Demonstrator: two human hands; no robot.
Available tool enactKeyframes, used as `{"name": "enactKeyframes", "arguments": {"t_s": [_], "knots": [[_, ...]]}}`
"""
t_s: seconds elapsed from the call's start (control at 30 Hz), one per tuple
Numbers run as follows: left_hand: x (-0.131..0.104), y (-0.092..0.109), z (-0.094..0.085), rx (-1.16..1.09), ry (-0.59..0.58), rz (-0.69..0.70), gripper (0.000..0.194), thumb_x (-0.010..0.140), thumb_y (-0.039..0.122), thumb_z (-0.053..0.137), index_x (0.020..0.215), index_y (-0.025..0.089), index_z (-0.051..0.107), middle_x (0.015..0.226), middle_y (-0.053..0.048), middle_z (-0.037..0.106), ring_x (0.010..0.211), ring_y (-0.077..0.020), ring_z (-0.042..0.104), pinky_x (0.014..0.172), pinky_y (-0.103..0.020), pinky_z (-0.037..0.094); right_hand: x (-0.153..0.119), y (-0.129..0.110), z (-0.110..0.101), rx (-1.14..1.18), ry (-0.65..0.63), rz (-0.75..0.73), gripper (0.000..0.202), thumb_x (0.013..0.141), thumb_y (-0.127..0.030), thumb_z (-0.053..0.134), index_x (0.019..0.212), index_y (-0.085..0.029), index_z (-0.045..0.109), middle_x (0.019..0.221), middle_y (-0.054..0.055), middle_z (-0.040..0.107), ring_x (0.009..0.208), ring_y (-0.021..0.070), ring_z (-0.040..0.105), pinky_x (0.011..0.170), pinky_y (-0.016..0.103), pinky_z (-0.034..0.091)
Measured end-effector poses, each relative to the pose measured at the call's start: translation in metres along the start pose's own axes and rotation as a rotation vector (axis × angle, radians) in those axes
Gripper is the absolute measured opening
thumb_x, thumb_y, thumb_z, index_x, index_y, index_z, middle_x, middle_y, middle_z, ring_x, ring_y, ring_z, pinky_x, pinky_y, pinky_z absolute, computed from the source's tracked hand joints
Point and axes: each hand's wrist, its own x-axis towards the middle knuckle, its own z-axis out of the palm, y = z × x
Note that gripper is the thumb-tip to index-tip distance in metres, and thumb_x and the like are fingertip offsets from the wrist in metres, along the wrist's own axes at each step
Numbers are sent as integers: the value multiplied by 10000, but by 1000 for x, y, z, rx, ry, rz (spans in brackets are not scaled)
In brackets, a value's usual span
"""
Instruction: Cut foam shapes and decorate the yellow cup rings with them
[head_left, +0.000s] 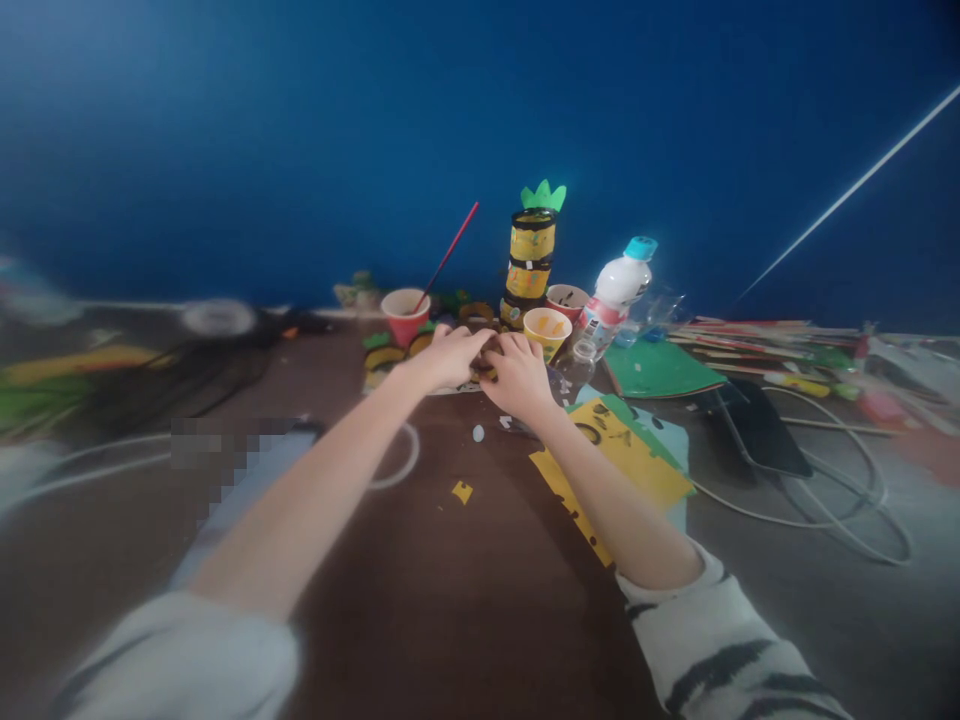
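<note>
Both hands meet over the far part of the dark table, fingers bent inward and fingertips close together. My left hand (pixel 454 360) and my right hand (pixel 517 374) pinch at a small dark brown thing (pixel 487 366), mostly hidden by the fingers. Right behind them rises a stack of yellow-and-black rings (pixel 528 281) topped with a green paper crown (pixel 543 196). A yellow cup (pixel 545 350) stands just beyond my right hand. Left of my left hand is a red cup (pixel 405 326) with a thin red stick (pixel 453 246) leaning in it.
A bottle with a blue cap (pixel 611 290) tilts at right, near another red cup (pixel 576 304). Cut yellow paper (pixel 652 470) lies by my right forearm, with a green sheet (pixel 660 370) and a phone (pixel 761 425) farther right. A yellow scrap (pixel 462 492) rests on the table (pixel 450 600).
</note>
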Motion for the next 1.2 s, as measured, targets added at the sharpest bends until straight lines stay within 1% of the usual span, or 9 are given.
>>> {"name": "enactKeyframes", "arguments": {"t_s": [0.3, 0.43, 0.53, 0.6, 0.73, 0.8, 0.93, 1.03, 1.2], "knots": [[-2, 5, 0, 0, 29, -6, 478, 687, 175, 452, 1163, 164, 403, 943, -111, 570, 950, -257, 489, 762, -349, 265, 0, 0, 1, 5, 10, -4, 150, 726, -234, 538, 839, -186, 624, 1027, 100, 534, 1036, 269, 374, 834, 391, 270], [-5, 4, 0, -5, 55, 15, 506, 683, 134, 433, 1185, 164, 376, 950, -101, 583, 966, -245, 482, 779, -353, 250, 0, 0, -3, 40, 9, 1, 167, 717, -190, 513, 853, -179, 610, 1027, 111, 537, 1048, 275, 375, 846, 400, 276], [-7, 4, -4, -36, 54, 29, 543, 651, 94, 443, 1181, 189, 369, 905, -57, 610, 946, -226, 481, 786, -349, 239, 3, 1, -13, 146, 47, 22, 178, 692, -144, 474, 823, -174, 590, 993, 101, 547, 1025, 264, 401, 858, 395, 286], [-8, 4, -8, -50, 19, 11, 538, 626, 70, 451, 1142, 215, 401, 882, -30, 622, 944, -219, 475, 797, -349, 233, 6, 4, -21, 330, 43, 69, 156, 668, -127, 435, 746, -179, 560, 903, 75, 556, 940, 234, 447, 832, 372, 321], [-10, 1, -12, -29, -10, 9, 540, 596, 23, 443, 1088, 246, 454, 920, -17, 629, 991, -217, 456, 821, -360, 225, 11, 12, -35, 952, -149, 253, 105, 606, -131, 362, 653, -194, 432, 666, 5, 485, 662, 153, 472, 639, 287, 381], [-10, -1, -11, -6, -15, 7, 531, 595, 27, 451, 1079, 245, 470, 936, -27, 633, 995, -226, 456, 826, -374, 225, 12, 14, -40, 1106, -242, 286, 108, 556, -120, 336, 625, -201, 356, 616, -6, 439, 591, 135, 453, 567, 265, 372], [-11, -3, -8, 11, -14, -2, 525, 596, 47, 470, 1086, 237, 479, 974, -45, 631, 1019, -248, 442, 844, -406, 226, 10, 12, -46, 1168, -360, 251, 143, 512, -111, 321, 591, -206, 249, 579, -3, 372, 548, 122, 447, 522, 248, 377], [-16, 1, -10, -23, 72, -52, 557, 592, 34, 463, 1112, 233, 473, 1048, -45, 615, 1045, -244, 424, 833, -397, 250, 9, 12, -47, 1156, -419, 247, 148, 517, -104, 318, 587, -206, 237, 568, 1, 372, 534, 119, 453, 516, 246, 386], [-33, 15, -22, -139, 250, -131, 530, 642, 48, 436, 1144, 214, 468, 1079, -35, 608, 1057, -231, 421, 871, -403, 268, 5, 15, -41, 998, -524, 244, 130, 617, -107, 337, 668, -180, 432, 608, 11, 501, 539, 119, 519, 477, 223, 383]]}}
